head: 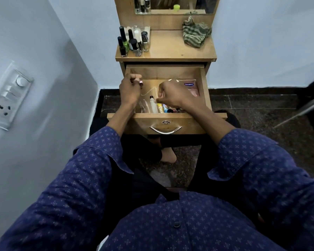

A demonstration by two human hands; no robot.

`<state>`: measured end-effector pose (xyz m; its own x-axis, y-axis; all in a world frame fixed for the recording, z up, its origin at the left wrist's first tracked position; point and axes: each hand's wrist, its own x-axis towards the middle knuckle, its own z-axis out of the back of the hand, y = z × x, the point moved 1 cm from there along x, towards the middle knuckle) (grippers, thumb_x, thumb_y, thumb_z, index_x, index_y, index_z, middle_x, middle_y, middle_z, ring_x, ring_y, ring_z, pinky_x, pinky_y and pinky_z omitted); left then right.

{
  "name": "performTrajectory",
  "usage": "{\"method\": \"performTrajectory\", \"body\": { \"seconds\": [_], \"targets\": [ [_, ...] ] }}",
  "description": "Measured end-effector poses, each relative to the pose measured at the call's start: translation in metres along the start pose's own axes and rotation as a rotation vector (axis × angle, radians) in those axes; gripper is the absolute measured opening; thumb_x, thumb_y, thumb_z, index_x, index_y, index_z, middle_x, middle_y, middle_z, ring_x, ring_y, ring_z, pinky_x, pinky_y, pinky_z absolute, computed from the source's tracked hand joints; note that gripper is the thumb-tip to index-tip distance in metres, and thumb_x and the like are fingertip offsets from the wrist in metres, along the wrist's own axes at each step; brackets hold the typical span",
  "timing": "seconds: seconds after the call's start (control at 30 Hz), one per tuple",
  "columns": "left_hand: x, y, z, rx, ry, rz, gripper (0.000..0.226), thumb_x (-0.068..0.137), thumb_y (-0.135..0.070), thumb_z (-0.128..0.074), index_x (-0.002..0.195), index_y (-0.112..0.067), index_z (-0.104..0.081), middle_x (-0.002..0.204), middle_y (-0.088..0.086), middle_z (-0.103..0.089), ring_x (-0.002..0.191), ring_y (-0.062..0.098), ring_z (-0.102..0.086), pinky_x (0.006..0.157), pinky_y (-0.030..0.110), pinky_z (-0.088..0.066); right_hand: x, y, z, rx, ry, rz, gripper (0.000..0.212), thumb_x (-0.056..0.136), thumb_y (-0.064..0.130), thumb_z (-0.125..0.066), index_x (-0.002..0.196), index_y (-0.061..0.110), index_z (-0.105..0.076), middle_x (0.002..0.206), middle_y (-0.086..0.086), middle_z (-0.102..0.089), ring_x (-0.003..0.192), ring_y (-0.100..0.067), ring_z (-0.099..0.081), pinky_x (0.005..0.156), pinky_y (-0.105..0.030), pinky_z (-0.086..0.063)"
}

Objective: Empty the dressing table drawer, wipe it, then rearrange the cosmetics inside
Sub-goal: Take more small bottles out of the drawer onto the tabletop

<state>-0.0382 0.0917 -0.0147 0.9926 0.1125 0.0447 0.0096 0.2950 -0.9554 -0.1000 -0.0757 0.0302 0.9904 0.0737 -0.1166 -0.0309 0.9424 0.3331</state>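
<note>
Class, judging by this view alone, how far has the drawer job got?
Looks done: wiping, since the cloth lies on the tabletop. In hand: left hand grips a small pink item; right hand sets tubes in the drawer. Left: nail polish bottles remain on top.

A white switch panel (pixel 8 95) with a round dial and a socket sits on the pale wall (pixel 43 51), well left of the mirror (pixel 176 5). Below the mirror, dark speckled flooring (pixel 261 115) runs to the wall's foot.
</note>
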Motion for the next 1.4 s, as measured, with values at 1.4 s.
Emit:
{"method": "performTrajectory", "body": {
  "seconds": [1.4],
  "targets": [
    [-0.007,-0.015,0.006,-0.066,-0.163,-0.148,0.019,0.097,-0.028,-0.074,0.104,-0.01,-0.073,0.099,-0.002,-0.076,0.09,0.006,-0.069,0.081,0.016,-0.053,0.023,0.002,-0.036,0.436,-0.422,0.044,0.028,0.084,0.032,-0.079,0.109,0.032,-0.068,0.098,0.011,-0.068,0.094,-0.014,-0.062,0.081,-0.037,-0.053]
  ]
}}
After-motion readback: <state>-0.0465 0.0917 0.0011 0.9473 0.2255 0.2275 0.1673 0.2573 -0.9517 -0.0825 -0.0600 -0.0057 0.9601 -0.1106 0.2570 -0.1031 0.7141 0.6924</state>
